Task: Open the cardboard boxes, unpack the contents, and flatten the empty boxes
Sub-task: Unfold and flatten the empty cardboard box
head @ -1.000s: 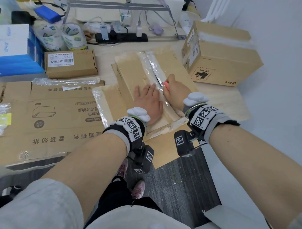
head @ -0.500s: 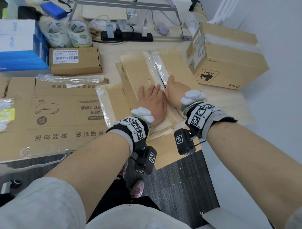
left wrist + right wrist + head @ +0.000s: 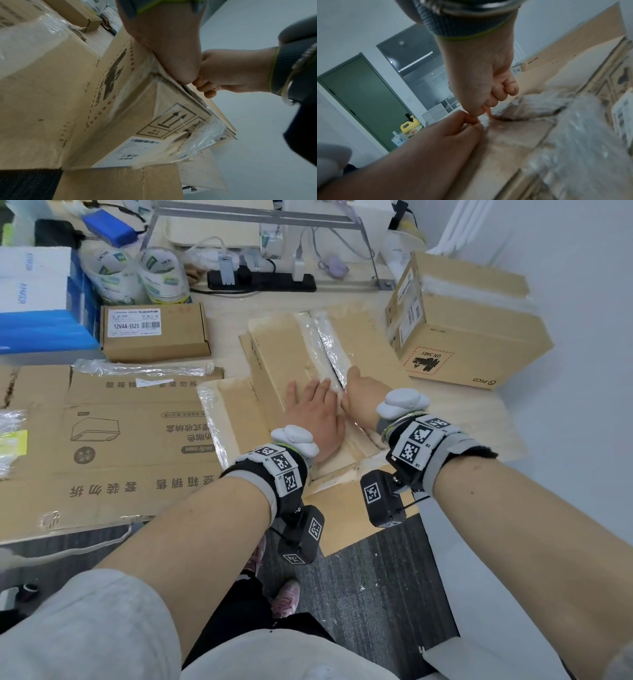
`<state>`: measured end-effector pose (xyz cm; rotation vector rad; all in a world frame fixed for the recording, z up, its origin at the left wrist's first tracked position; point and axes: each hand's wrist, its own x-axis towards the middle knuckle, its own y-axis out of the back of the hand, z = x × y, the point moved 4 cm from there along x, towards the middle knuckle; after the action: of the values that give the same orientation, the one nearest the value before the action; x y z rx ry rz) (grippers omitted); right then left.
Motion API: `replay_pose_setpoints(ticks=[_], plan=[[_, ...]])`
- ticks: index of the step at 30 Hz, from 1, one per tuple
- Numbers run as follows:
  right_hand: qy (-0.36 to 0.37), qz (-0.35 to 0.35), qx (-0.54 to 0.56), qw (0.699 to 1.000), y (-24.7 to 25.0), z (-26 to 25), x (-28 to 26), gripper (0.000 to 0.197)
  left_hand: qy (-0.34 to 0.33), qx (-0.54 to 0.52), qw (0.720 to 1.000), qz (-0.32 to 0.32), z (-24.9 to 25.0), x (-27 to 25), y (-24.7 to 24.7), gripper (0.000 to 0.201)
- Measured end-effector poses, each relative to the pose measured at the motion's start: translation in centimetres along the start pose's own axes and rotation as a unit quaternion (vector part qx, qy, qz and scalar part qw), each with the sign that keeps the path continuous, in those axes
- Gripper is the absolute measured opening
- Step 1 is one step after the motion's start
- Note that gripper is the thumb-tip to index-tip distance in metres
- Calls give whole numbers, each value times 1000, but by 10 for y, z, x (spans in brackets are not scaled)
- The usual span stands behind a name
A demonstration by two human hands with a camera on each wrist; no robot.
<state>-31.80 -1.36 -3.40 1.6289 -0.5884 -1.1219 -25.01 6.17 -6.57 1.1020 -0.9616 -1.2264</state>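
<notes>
Box (image 3: pixel 274 350): stiff, light I'd guess; taped seam (image 3: pixel 329 344) slick; I'd grip flap edges
Left hand (image 3: pixel 317 414): flat, pressing flap
Right hand (image 3: pixel 364 400): clenched on pink cutter (image 3: pixel 488 110)

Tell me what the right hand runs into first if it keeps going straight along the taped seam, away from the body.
Right hand likely meets only shiny clear tape along the brown cardboard box seam; beyond its far edge, bare table, depth unclear.

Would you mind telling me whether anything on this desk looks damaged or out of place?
The box under both hands has ragged, crinkled clear tape along its split centre seam. A loose wad of tape lies on the flattened cardboard, which overhangs the desk edge.
</notes>
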Motion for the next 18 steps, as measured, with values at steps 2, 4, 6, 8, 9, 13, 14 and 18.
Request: replay_pose_setpoints(ticks=[2, 4, 6, 8, 9, 13, 14, 18], plan=[[13, 14, -7, 1000, -2, 3, -5, 35, -4, 14, 1000, -9, 1, 0, -1, 52], [15, 25, 4, 1000, -5, 5, -7, 34, -3, 16, 1000, -11, 0, 1, -2, 52], [20, 33, 7, 999, -8, 5, -7, 32, -3, 13, 1000, -8, 0, 1, -2, 52], [19, 39, 4, 999, -9, 6, -9, 31, -6, 9, 1000, -7, -1, 0, -1, 52], [15, 41, -1, 999, -10, 8, -10, 31, -6, 8, 1000, -5, 0, -1, -1, 52], [20, 38, 2, 999, -12, 10, -12, 30, -2, 12, 1000, -9, 0, -1, 0, 52], [22, 41, -2, 999, -13, 11, -14, 29, -2, 13, 1000, -7, 0, -1, 0, 52], [17, 54, -4, 998, -14, 19, -22, 27, 3, 13, 1000, -8, 1, 0, 1, 52]])
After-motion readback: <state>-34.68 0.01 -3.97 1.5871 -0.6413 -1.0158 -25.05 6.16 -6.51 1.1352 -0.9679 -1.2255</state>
